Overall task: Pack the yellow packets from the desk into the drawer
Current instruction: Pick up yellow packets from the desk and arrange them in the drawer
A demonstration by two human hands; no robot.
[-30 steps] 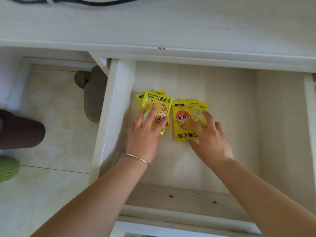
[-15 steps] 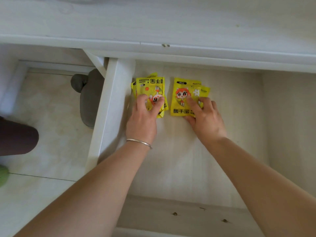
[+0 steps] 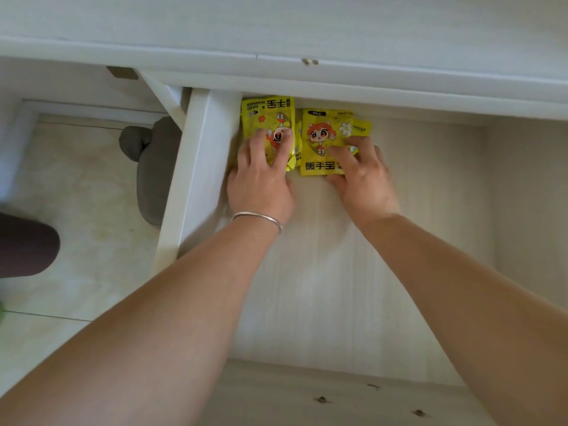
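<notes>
Packets [image 3: 319,139]: upper centre, drawer [image 3: 307,272] back-left | your left hand [image 3: 261,182], right hand [image 3: 362,179]: fingers spread flat, pressing stacks | keep palms level, slide both stacks squarely back.

We see bright yellow packets [image 3: 319,139] printed with an orange-haired cartoon figure, a pale wood-grain drawer [image 3: 322,272], a white tabletop [image 3: 276,20].

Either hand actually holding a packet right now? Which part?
Neither lifts one. Left hand presses its fingers flat on the left stack; right hand presses the right stack's lower right corner. No closed grip visible.
</notes>
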